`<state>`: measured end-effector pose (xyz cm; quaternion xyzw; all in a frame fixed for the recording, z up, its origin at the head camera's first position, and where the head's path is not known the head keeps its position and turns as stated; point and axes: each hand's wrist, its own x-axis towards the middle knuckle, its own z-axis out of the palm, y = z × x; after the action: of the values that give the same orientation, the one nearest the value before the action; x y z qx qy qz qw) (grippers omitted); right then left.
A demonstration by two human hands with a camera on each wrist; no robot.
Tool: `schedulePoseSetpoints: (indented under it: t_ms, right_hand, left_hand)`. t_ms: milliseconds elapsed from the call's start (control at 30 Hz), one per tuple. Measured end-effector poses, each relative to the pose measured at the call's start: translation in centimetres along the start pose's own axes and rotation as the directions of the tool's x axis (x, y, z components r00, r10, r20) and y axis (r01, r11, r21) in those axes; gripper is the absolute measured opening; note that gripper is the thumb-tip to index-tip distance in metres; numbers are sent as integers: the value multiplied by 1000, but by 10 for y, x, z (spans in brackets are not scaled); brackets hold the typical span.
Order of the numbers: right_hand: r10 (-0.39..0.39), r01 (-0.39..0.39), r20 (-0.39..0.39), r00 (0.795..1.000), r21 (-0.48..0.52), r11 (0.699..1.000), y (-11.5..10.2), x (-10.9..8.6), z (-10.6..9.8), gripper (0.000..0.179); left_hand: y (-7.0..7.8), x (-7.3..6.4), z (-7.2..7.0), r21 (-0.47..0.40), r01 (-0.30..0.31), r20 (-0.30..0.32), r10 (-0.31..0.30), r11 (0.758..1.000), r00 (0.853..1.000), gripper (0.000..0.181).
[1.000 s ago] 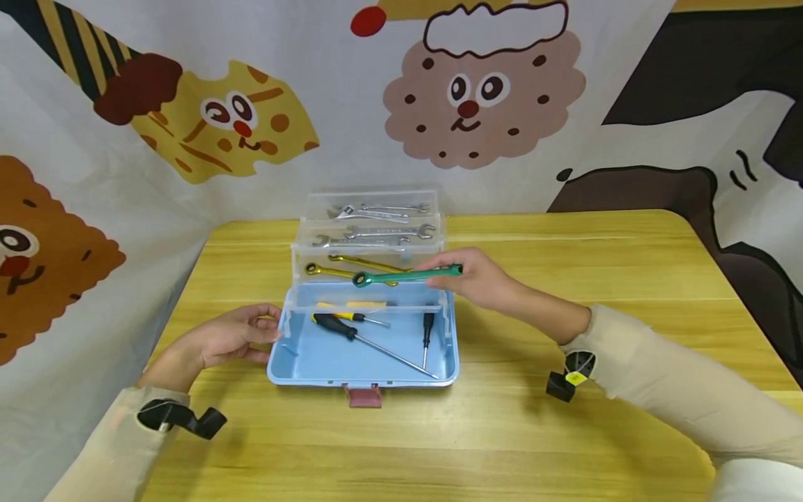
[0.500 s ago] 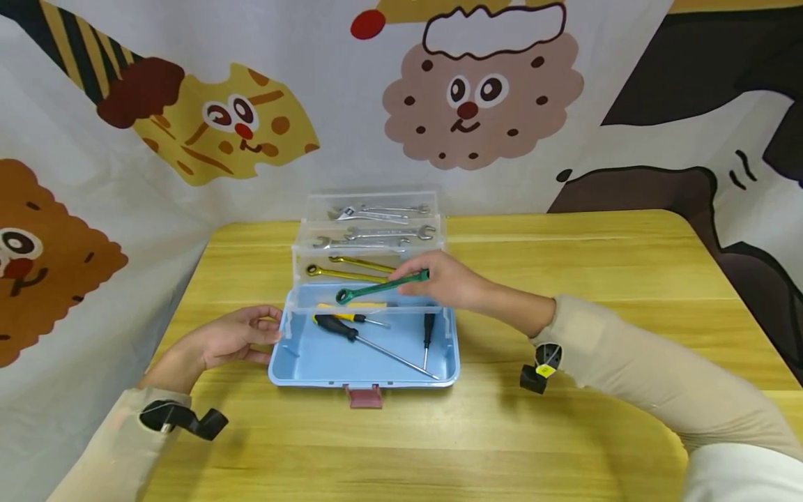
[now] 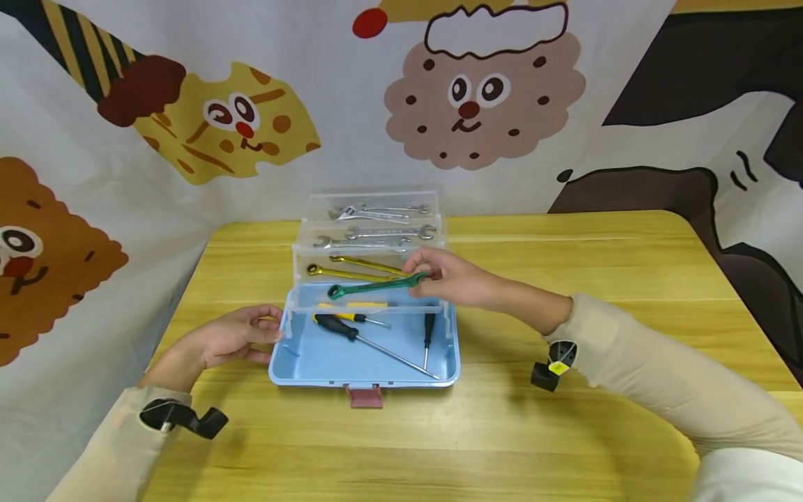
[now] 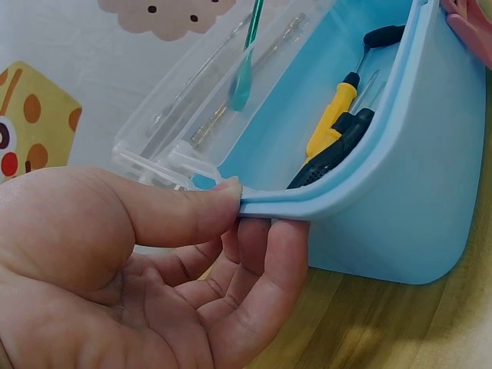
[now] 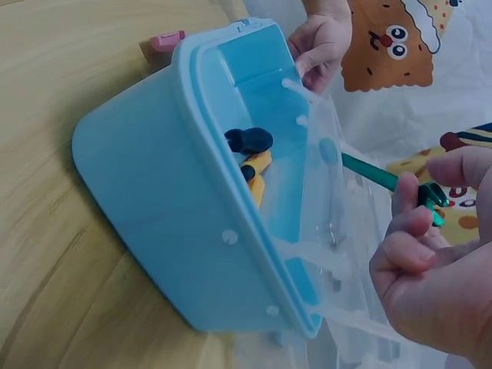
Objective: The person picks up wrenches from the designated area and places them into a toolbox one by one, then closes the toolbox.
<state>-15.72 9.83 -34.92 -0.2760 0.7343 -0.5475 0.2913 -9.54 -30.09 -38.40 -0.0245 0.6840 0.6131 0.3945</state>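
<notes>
A light-blue toolbox (image 3: 366,383) stands on the table, its clear stepped trays folded out behind it. On its left side my left hand (image 3: 238,336) pinches the rim, thumb on top and fingers beneath in the left wrist view. My right hand (image 3: 454,280) holds a green ratchet wrench (image 3: 370,286) by its open end, with the ring end low over the lowest clear tray (image 3: 301,298). In the left wrist view the wrench slants up from that tray. Two yellow wrenches (image 3: 341,272) lie behind it, partly hidden by the right hand.
Silver wrenches (image 3: 389,232) lie in the upper trays. Inside the box are a long black screwdriver (image 3: 354,335), a small black one (image 3: 428,331) and yellow-handled tools (image 3: 345,316). A pink latch (image 3: 365,397) juts from the front. A printed cloth (image 3: 351,139) hangs behind the table.
The right hand has brought the green wrench left and down over the lowest tray, then shifted slightly back right as its fingers loosened. The left hand has stayed on the rim.
</notes>
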Motion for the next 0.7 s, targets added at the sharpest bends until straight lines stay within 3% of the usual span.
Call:
schedulePoseSetpoints:
  t_ms: [167,233,333,433,533,633,700]
  right_hand:
    - [-30,30,23,999,14,999,3,-5,-6,33]
    - [-61,62,18,998,-30,998,4,-6,-8,33]
    - [-127,122,-17,992,-192,974,5,-6,-9,32]
    - [-177,135,-70,982,-399,907,5,-5,-9,29]
    - [-199,108,-95,975,-584,804,7,-4,-7,28]
    - [-190,76,-91,977,-690,720,10,-3,-4,28]
    - [-184,63,-91,979,-720,691,11,-3,-3,29]
  left_hand:
    - [-1,0,0,3,-1,-3,1,1000,1000,31]
    - [-1,0,-1,7,-2,-4,2,1000,1000,31]
    - [-1,1,-1,11,-2,-3,2,1000,1000,29]
    - [-1,1,-1,10,-2,-3,2,1000,1000,29]
    - [-1,1,-1,6,-1,-3,1,1000,1000,30]
    - [-1,1,-1,2,1,-1,-1,1000,1000,31]
    - [0,1,-1,1,2,-1,-2,1000,1000,31]
